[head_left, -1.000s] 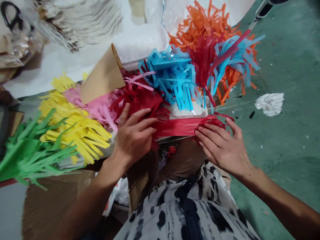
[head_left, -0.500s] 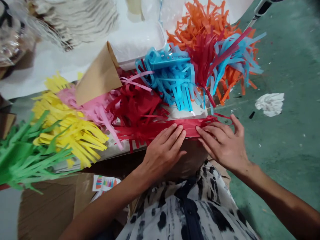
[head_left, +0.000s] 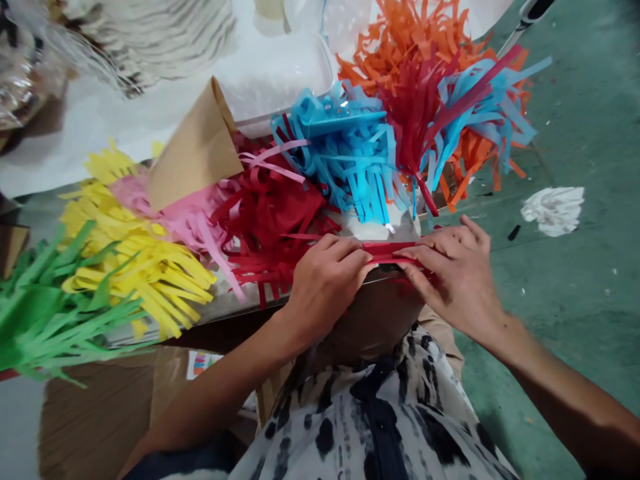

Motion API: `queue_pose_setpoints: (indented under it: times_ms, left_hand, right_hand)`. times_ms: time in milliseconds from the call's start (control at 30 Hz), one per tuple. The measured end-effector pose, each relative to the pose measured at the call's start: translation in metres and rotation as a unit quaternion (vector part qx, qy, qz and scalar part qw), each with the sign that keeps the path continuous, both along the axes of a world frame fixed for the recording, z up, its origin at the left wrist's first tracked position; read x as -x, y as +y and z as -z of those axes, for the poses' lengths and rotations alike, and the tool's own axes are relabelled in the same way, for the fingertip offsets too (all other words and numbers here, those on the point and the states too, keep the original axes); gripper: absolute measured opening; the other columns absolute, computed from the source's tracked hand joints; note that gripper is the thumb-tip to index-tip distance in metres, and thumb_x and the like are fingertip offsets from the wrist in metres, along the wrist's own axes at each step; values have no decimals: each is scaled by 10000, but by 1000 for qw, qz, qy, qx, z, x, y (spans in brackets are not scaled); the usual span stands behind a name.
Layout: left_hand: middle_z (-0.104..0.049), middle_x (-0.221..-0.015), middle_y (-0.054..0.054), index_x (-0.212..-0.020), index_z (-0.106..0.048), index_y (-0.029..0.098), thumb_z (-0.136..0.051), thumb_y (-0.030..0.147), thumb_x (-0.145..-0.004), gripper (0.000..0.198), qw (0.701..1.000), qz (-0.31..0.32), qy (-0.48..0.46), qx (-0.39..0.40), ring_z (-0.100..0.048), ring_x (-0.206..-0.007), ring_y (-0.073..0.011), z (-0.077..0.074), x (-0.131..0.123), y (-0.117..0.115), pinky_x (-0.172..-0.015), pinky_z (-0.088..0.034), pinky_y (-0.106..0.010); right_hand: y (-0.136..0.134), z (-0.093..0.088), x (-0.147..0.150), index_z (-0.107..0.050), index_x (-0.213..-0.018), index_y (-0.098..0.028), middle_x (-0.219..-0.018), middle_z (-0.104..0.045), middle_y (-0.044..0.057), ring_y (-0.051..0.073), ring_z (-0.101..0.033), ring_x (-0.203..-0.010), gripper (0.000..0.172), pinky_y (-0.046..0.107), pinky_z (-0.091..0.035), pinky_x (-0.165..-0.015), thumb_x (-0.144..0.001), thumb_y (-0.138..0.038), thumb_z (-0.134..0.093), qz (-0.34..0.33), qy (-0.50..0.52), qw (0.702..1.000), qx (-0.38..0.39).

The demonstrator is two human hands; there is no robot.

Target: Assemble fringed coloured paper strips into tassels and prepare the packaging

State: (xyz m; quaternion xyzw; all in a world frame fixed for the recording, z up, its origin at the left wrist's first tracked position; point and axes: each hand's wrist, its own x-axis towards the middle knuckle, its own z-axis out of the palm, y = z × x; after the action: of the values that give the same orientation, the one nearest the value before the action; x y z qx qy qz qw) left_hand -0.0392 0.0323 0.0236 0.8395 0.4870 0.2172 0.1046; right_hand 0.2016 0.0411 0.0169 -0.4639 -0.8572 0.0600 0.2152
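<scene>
A narrow strip of red tissue paper (head_left: 383,252) lies along the table's front edge, between my two hands. My left hand (head_left: 327,283) has its fingers bent and closed on the strip's left part. On the right part, my right hand (head_left: 453,273) pinches the paper between thumb and fingers. Red fringed tissue (head_left: 280,207) is heaped just behind and left of my left hand. Blue fringed tissue (head_left: 350,153) sits behind the strip, touching the red heap.
Orange fringe (head_left: 410,40) and a red tassel (head_left: 413,113) are at the back right. Yellow fringe (head_left: 135,247), green fringe (head_left: 45,327) and a brown paper cone (head_left: 195,150) are on the left. Crumpled white paper (head_left: 554,211) lies on the green floor.
My fingers lay spread flat on the red strip before; now they are bent around it. The strip between my hands looks narrower. The view has shifted slightly.
</scene>
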Motion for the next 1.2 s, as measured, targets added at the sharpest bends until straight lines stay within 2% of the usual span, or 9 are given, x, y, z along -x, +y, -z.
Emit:
queue_pose_setpoints:
  times_ms: [133, 233, 300, 433, 567, 800, 933, 1200]
  left_hand:
    - [-752, -948, -52, -935, -734, 183, -617, 290, -1035, 187, 996, -50, -30, 69, -652, -915, -214, -5, 12, 2, -822, -511, -348]
    - [-739, -939, -47, -926, -725, 187, -616, 323, -1038, 207, 992, -72, -39, 100, -643, -912, -212, -7, 15, 3, -819, -495, -349]
    - [-728, -945, -50, -917, -717, 185, -618, 326, -1035, 208, 992, -86, -17, 90, -628, -909, -219, -8, 14, 3, -803, -483, -356]
    - [-712, -965, -69, -898, -705, 183, -638, 333, -1020, 205, 992, -110, 38, 52, -591, -919, -244, -8, 14, 2, -811, -478, -385]
    - [-707, -973, -78, -905, -704, 182, -662, 350, -1004, 199, 989, -117, 67, 54, -580, -933, -256, -6, 15, 4, -824, -487, -400]
    - [-681, -899, -63, -836, -671, 192, -680, 390, -990, 251, 987, -123, 77, 65, -590, -885, -240, -5, 17, 8, -760, -475, -383]
    - [-669, -868, -60, -793, -649, 196, -640, 355, -1007, 267, 989, -119, 67, 55, -588, -853, -230, -7, 18, 9, -738, -467, -380]
    - [-658, -885, -98, -828, -647, 193, -602, 359, -1021, 259, 986, -122, 115, 3, -574, -860, -272, -1, 16, 6, -727, -459, -410]
  right_hand:
    - [3, 0, 1, -712, -876, -228, -875, -688, 44, 260, -615, -916, 220, 519, -429, -1021, -1021, -375, -637, 42, 33, 997, 50]
    - [3, 1, 3, -680, -826, -223, -832, -658, 44, 259, -597, -877, 256, 478, -445, -924, -1001, -408, -661, 69, 44, 995, 61]
    - [2, 3, 5, -688, -862, -223, -860, -667, 46, 267, -602, -893, 220, 489, -441, -932, -986, -405, -677, 82, 50, 993, 63]
    - [-1, 4, 7, -693, -933, -228, -909, -688, 39, 269, -636, -927, 147, 559, -397, -1065, -959, -373, -698, 87, 67, 991, 81]
    - [-1, 3, 9, -685, -914, -232, -899, -684, 40, 277, -640, -942, 183, 583, -376, -1096, -964, -408, -686, 98, 64, 989, 93]
    - [0, 5, 17, -665, -861, -229, -859, -677, 59, 296, -609, -938, 223, 568, -397, -1048, -993, -405, -625, 121, 27, 991, 56]
    - [0, 7, 19, -654, -842, -242, -850, -674, 64, 306, -589, -941, 236, 529, -406, -965, -995, -419, -619, 127, 1, 991, 41]
    - [4, 8, 17, -639, -792, -227, -814, -638, 68, 303, -562, -930, 323, 476, -380, -871, -1003, -463, -576, 127, -41, 991, 27]
